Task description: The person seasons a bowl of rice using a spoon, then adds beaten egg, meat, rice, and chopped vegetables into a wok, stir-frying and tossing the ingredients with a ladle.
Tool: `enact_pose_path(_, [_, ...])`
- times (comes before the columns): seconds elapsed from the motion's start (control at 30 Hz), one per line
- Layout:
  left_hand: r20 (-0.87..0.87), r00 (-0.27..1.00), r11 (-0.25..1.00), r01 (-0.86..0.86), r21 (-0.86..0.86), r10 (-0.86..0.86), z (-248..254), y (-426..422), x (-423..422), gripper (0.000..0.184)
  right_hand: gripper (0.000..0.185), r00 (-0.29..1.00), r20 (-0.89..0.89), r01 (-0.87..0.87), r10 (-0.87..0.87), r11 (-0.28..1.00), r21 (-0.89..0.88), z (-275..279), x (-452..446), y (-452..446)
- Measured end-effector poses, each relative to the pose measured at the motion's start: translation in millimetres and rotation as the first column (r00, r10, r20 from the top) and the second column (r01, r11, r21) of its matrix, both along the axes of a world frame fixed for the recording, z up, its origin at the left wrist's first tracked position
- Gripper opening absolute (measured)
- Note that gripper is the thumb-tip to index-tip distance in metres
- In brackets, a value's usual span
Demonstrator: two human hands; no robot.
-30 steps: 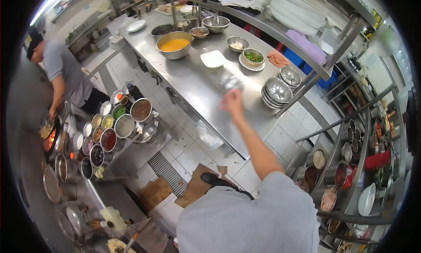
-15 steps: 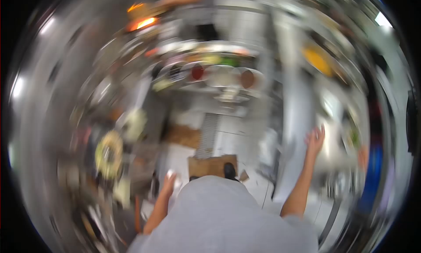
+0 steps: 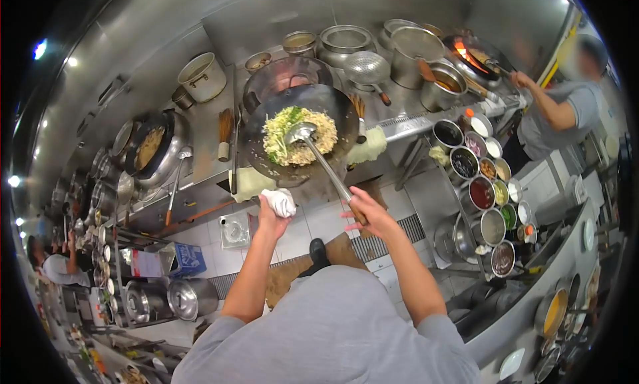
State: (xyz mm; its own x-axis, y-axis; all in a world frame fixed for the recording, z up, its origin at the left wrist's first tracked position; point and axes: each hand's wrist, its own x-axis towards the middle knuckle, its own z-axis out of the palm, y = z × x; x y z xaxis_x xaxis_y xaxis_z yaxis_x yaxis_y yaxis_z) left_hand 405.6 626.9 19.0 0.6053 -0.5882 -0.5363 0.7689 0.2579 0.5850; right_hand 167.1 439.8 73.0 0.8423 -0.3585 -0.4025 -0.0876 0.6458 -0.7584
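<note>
My left hand (image 3: 267, 219) is closed on a folded white cloth (image 3: 279, 202), in front of the stove. A black wok (image 3: 256, 134) holds what looks like fried rice or chopped noodles with green pieces (image 3: 276, 141). In the food rests the bowl of a metal ladle (image 3: 323, 161), its wooden-ended handle slanting down toward me. At that handle end is my right hand (image 3: 373, 214), fingers stretched and apart; whether they touch the handle I cannot tell.
Right of the wok lie a perforated strainer (image 3: 367, 70) and several pots (image 3: 346, 38). Seasoning tins (image 3: 482, 192) stand to the right. A co-worker (image 3: 566, 114) is beside a flaming wok (image 3: 476, 54). Another wok (image 3: 156, 148) sits at left, with a blue box (image 3: 190, 259) below.
My view has swung round from the blurred aisle to the stove. Both hands have come forward in front of the wok; the cloth is still in my left hand.
</note>
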Motion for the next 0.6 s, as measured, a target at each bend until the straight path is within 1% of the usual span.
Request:
enact_pose_path(0.03, [-0.045, 0.999, 1.000, -0.006, 0.010, 0.006, 4.3, -11.3, 17.3, 0.054, 0.055, 1.000, -0.008, -0.010, 0.010, 1.000, -0.010, 5.6, 15.5, -4.2])
enact_pose_path(0.07, [-0.088, 0.996, 1.000, -0.012, 0.016, 0.013, 5.1, -23.3, 33.9, 0.049, 0.054, 0.955, -0.269, -0.227, 0.123, 0.888, -0.399, 15.1, 30.5, -11.1])
enact_pose_path(0.1, [-0.080, 0.996, 0.999, 0.051, 0.004, -0.050, -15.6, -43.2, 49.7, 0.031, 0.054, 0.841, -0.530, -0.481, 0.105, 0.595, -0.644, 25.5, 45.1, -17.5])
enact_pose_path(0.13, [-0.065, 0.998, 1.000, 0.025, 0.006, -0.024, -54.5, -62.6, 60.4, 0.018, 0.054, 0.836, -0.538, -0.491, 0.106, 0.581, -0.649, 38.9, 51.3, -20.2])
enact_pose_path(0.17, [-0.119, 0.990, 0.994, -0.060, 0.092, 0.071, -37.5, -74.8, 52.0, 0.012, 0.057, 0.874, -0.476, -0.415, 0.096, 0.658, -0.628, 52.5, 47.5, -17.9])
enact_pose_path(0.2, [-0.248, 0.960, 0.991, -0.122, 0.050, 0.131, -53.5, -83.9, 57.2, 0.010, 0.061, 0.908, -0.411, -0.332, 0.075, 0.728, -0.599, 58.4, 44.9, -18.3])
enact_pose_path(0.23, [-0.260, 0.952, 0.986, -0.152, 0.061, 0.163, -49.2, -90.1, 57.8, 0.010, 0.061, 0.907, -0.414, -0.338, 0.074, 0.715, -0.612, 41.8, 42.5, -24.2])
enact_pose_path(0.27, [-0.221, 0.969, 0.991, -0.124, -0.047, 0.111, -61.7, -93.7, 67.3, 0.011, 0.060, 0.936, -0.353, -0.290, -0.003, 0.563, -0.774, 12.4, 40.4, -32.6])
enact_pose_path(0.3, [-0.227, 0.971, 0.991, -0.094, -0.091, 0.072, -48.6, -100.4, 78.4, 0.011, 0.059, 0.957, -0.280, -0.231, -0.071, 0.391, -0.891, -6.9, 45.0, -37.2])
enact_pose_path(0.33, [-0.238, 0.971, 0.988, -0.068, -0.137, 0.034, -29.9, -105.4, 83.3, 0.010, 0.059, 0.955, -0.286, -0.235, -0.082, 0.384, -0.893, -11.5, 56.6, -40.4])
enact_pose_path(0.4, [-0.203, 0.971, 0.989, -0.140, -0.040, 0.129, 3.3, -130.6, 109.5, 0.009, 0.057, 0.949, -0.268, -0.171, -0.167, 0.443, -0.880, -10.8, 84.1, -43.8])
enact_pose_path(0.43, [-0.187, 0.975, 0.981, -0.146, -0.127, 0.120, 3.3, -138.8, 130.0, 0.006, 0.045, 0.968, -0.211, -0.030, -0.135, 0.773, -0.634, 17.4, 105.9, -30.7])
enact_pose_path(0.47, [-0.187, 0.973, 0.974, -0.167, -0.151, 0.138, -1.3, -151.4, 149.8, 0.005, 0.045, 0.969, -0.210, -0.036, -0.129, 0.769, -0.638, 22.6, 123.7, -38.0])
enact_pose_path(0.53, [-0.221, 0.961, 0.964, -0.204, -0.170, 0.164, -11.7, -175.7, 183.2, 0.004, 0.028, 0.993, -0.077, 0.043, -0.085, 0.901, -0.432, 33.6, 159.9, -58.3])
enact_pose_path(0.57, [-0.214, 0.964, 0.964, -0.199, -0.174, 0.160, -20.3, -186.4, 199.0, 0.004, 0.020, 0.992, -0.050, 0.081, -0.118, 0.881, -0.467, 46.4, 179.0, -67.3])
enact_pose_path(0.6, [-0.200, 0.967, 0.963, -0.195, -0.184, 0.158, -30.0, -196.0, 212.9, 0.006, 0.022, 0.973, -0.174, 0.022, -0.149, 0.818, -0.575, 60.5, 191.7, -77.5])
